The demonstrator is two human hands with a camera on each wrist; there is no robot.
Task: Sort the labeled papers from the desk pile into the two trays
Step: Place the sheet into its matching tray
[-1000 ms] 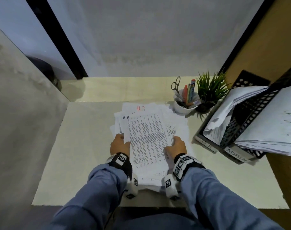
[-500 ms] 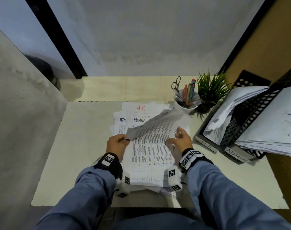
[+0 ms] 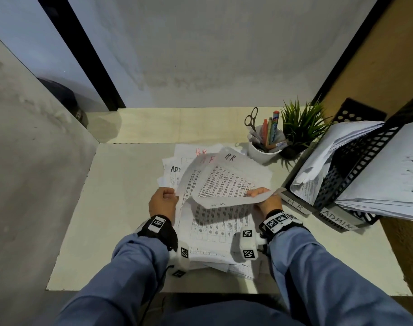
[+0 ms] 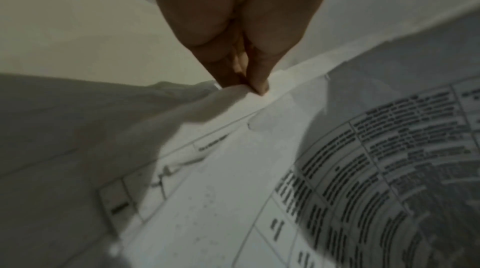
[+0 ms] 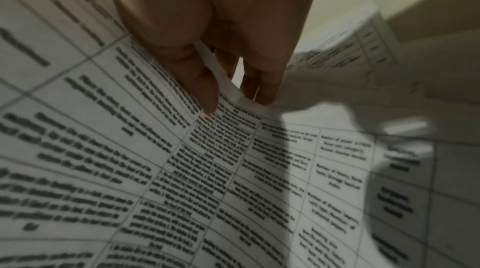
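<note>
While both the left hand (image 3: 163,201) and right hand (image 3: 264,199) pinch edges of one curled HR sheet (image 3: 226,182), item risks tearing, or dragging neighbouring pile (image 3: 214,227) papers off the near edge

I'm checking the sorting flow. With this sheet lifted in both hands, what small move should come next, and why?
Probably let the left hand release and carry the lifted sheet with the right hand toward the HR tray. The sheet reads "H.R", both hands pinch its edges, it is curled up off the pile, and that tray stands just right.

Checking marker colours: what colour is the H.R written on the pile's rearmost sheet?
Red, clearest in the head view: rearmost sheet.
</note>
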